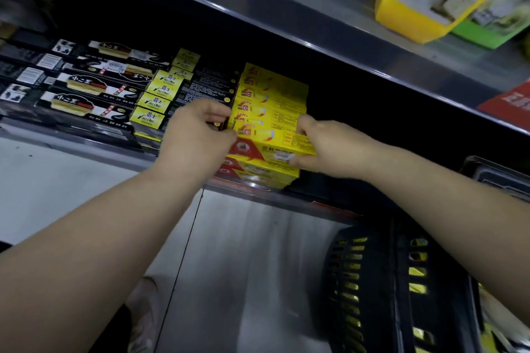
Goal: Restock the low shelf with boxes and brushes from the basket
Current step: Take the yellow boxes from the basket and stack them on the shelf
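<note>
Yellow box (275, 139) pinched at both ends: left hand (198, 135) on its left end, right hand (324, 149) on its right. Keep it level and flush on the stack (258, 172) before releasing.

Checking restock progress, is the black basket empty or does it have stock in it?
Not empty: yellow shows through the slots of the black basket. How full, cannot tell.

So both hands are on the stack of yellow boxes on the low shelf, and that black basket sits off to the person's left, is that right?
Not quite. The head view shows the left hand and right hand at the yellow boxes on the low shelf, but the black basket sits to the person's right, not the left.
</note>
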`<act>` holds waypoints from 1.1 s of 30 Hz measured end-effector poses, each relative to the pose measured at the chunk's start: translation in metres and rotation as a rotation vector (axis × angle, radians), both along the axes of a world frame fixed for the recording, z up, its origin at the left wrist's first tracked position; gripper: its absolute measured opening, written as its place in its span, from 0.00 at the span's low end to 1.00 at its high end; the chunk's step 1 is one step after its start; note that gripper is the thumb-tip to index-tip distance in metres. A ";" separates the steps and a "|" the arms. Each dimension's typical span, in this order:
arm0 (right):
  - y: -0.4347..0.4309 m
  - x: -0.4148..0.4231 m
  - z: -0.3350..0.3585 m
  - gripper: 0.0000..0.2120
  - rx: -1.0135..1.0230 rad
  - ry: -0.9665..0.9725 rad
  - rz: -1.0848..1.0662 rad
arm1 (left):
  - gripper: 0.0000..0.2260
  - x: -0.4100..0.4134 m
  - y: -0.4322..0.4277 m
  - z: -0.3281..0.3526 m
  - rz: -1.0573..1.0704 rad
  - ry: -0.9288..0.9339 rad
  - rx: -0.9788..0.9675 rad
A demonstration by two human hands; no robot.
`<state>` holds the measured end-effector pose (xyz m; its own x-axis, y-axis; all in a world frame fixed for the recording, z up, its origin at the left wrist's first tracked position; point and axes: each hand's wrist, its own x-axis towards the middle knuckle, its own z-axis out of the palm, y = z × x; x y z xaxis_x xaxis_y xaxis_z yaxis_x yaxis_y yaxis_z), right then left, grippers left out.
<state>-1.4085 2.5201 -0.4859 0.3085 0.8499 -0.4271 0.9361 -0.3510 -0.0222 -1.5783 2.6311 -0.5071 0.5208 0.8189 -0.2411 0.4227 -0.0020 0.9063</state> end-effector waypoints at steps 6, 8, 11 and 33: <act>0.010 -0.004 -0.027 0.27 -0.024 0.041 -0.007 | 0.17 -0.006 0.003 -0.006 0.021 -0.003 -0.053; 0.012 -0.003 -0.031 0.29 -0.022 0.054 -0.021 | 0.16 -0.007 0.005 -0.008 0.024 0.005 -0.049; 0.011 -0.004 -0.037 0.32 -0.059 0.061 -0.017 | 0.14 -0.007 0.007 -0.010 0.032 0.010 -0.056; -0.005 0.006 0.012 0.35 0.027 0.222 -0.150 | 0.07 0.010 -0.048 0.050 -0.232 -0.068 0.001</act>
